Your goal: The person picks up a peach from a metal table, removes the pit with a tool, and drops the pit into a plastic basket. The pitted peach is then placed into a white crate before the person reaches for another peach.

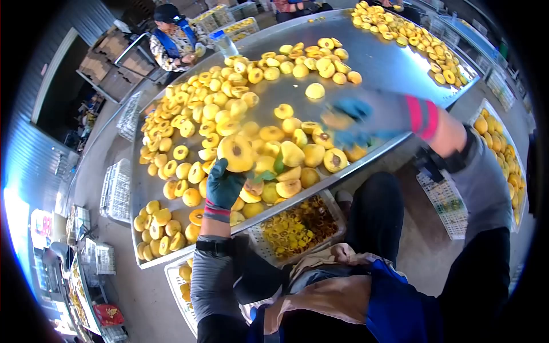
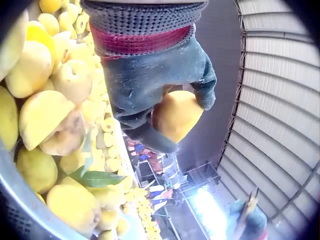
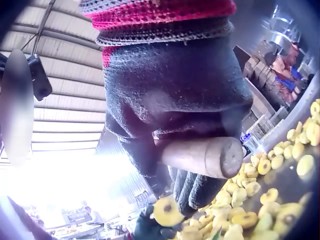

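The gloved left hand (image 1: 224, 186) pinches a halved yellow fruit (image 1: 236, 152), cut face and brown centre showing, over the pile of fruit (image 1: 291, 153). From the left wrist, the hand (image 2: 155, 85) has its fingers curled round the same fruit (image 2: 181, 114). The right hand (image 1: 357, 117), blurred in the head view, hangs over the table to the right of the left hand. In the right wrist view this hand (image 3: 175, 100) grips a round wooden handle (image 3: 200, 156). The left wrist view shows the right hand (image 2: 252, 222) with a thin tool pointing up; its tip is unclear.
The metal table (image 1: 394, 74) has a raised edge and carries many fruit halves. Below its near edge stands a crate of yellow and brown scraps (image 1: 300, 226). Another crate of fruit (image 1: 497, 137) stands at the right. A bottle (image 1: 223, 43) and a seated person (image 1: 177, 43) are across the table.
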The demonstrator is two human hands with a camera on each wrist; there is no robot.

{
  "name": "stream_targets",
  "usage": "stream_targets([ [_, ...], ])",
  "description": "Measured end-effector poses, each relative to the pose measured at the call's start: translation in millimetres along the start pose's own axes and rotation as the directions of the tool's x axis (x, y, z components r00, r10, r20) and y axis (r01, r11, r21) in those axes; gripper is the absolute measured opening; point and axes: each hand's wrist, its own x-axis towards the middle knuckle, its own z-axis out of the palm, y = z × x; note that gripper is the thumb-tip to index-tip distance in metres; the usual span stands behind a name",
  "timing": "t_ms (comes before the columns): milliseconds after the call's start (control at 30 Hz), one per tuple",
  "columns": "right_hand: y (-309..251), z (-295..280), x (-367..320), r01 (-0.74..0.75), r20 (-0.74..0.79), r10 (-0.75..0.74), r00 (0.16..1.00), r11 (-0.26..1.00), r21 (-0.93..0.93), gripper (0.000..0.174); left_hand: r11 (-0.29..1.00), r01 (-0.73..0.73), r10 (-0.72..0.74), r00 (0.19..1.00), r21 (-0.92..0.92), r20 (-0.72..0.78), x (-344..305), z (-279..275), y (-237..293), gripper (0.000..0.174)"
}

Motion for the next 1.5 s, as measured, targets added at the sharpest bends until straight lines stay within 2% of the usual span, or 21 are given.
stream_targets([
  [33,16.9,10.9,-5.9,0.007,0.058,-0.011,0.998,0.998,0.065,0.041,0.998,-0.017,0.016,1.000,-0.057,-0.027,-9.8,9.1,4.1,0.071],
  [100,8.6,36.6,-33.5,-0.143,0.109,0.134,0.985,0.987,0.079,0.038,0.991,-0.036,0.039,0.999,-0.127,0.017,-23.6,17.6,14.7,0.071],
  [167,27.2,80.3,-39.2,-0.130,0.177,0.102,0.979,0.979,0.155,0.041,0.994,-0.033,0.034,0.999,-0.100,0.012,-51.9,25.6,20.5,0.073],
  [300,51.7,178.1,-27.8,-0.057,0.230,-0.047,0.972,0.903,0.426,0.047,0.994,-0.088,0.074,0.979,-0.067,-0.191,-99.2,44.0,26.9,0.072],
  [333,62.1,206.3,-19.8,0.201,0.074,-0.236,0.969,0.925,0.322,0.048,0.997,-0.081,0.082,0.983,0.014,-0.167,-111.9,36.0,27.7,0.072],
  [367,46.0,218.2,-20.7,0.210,0.001,-0.219,0.976,0.939,0.272,0.049,0.994,-0.075,0.086,0.984,0.074,-0.155,-122.3,38.2,29.9,0.073],
  [433,28.2,236.8,-10.8,0.313,-0.100,-0.301,0.948,0.841,0.441,0.049,0.984,-0.122,0.149,0.960,0.128,-0.236,-135.3,46.4,20.1,0.073],
  [500,7.3,244.2,-2.2,0.455,-0.260,-0.374,0.890,0.762,0.461,0.048,0.984,-0.137,0.161,0.956,0.114,-0.243,-141.7,51.7,2.4,0.072],
  [567,-9.8,246.5,8.4,0.573,-0.413,-0.437,0.799,0.763,0.299,0.046,0.811,-0.217,0.386,0.897,0.544,-0.216,-138.9,62.3,-21.5,0.071],
  [600,-16.6,247.5,14.6,0.600,-0.469,-0.474,0.745,0.783,0.162,0.045,0.454,-0.222,0.561,0.824,0.863,-0.083,-133.9,71.4,-36.3,0.072],
  [633,-21.7,248.9,19.3,0.610,-0.514,-0.516,0.685,0.792,0.019,0.043,0.747,-0.243,0.454,0.866,0.619,-0.207,-133.1,79.2,-37.9,0.071],
  [667,-21.0,257.7,25.3,0.596,-0.583,-0.500,0.640,0.803,-0.035,0.038,0.927,-0.247,0.335,0.884,0.283,-0.326,-132.3,87.0,-39.5,0.072],
  [733,-21.1,262.0,25.4,0.553,-0.591,-0.450,0.670,0.833,-0.009,0.037,0.702,-0.208,0.486,0.839,0.681,-0.245,-130.6,92.1,-46.1,0.070],
  [867,-18.2,265.5,31.6,0.544,-0.636,-0.420,0.648,0.839,0.002,0.035,0.083,-0.231,0.663,0.739,0.969,0.119,-125.2,86.3,-55.9,0.063],
  [967,-15.4,269.7,35.8,0.565,-0.661,-0.427,0.617,0.825,-0.006,0.032,0.097,-0.271,0.689,0.713,0.958,0.131,-124.7,84.8,-59.9,0.060],
  [1033,-15.5,268.3,35.9,0.571,-0.655,-0.415,0.632,0.820,0.032,0.030,0.551,-0.324,0.643,0.753,0.769,-0.143,-123.5,93.9,-64.6,0.059],
  [1133,-12.4,271.8,37.4,0.552,-0.623,-0.367,0.691,0.824,0.127,0.030,0.323,-0.254,0.688,0.725,0.912,-0.042,-123.0,91.1,-65.3,0.058],
  [1233,-8.3,270.0,39.2,0.550,-0.599,-0.386,0.701,0.828,0.110,0.029,0.351,-0.243,0.682,0.728,0.904,-0.070,-120.7,95.0,-66.4,0.063],
  [1300,-4.8,266.4,41.8,0.569,-0.587,-0.429,0.687,0.820,0.067,0.028,0.260,-0.218,0.658,0.753,0.941,-0.008,-120.0,87.8,-63.6,0.056],
  [1400,1.4,262.9,43.1,0.583,-0.545,-0.487,0.682,0.812,0.005,0.027,0.239,-0.142,0.591,0.806,0.961,-0.027,-120.9,90.0,-58.4,0.058],
  [1500,7.1,258.5,42.8,0.554,-0.451,-0.525,0.721,0.829,-0.080,0.028,0.061,-0.008,0.426,0.905,0.998,-0.019,-120.4,89.6,-50.0,0.061],
])
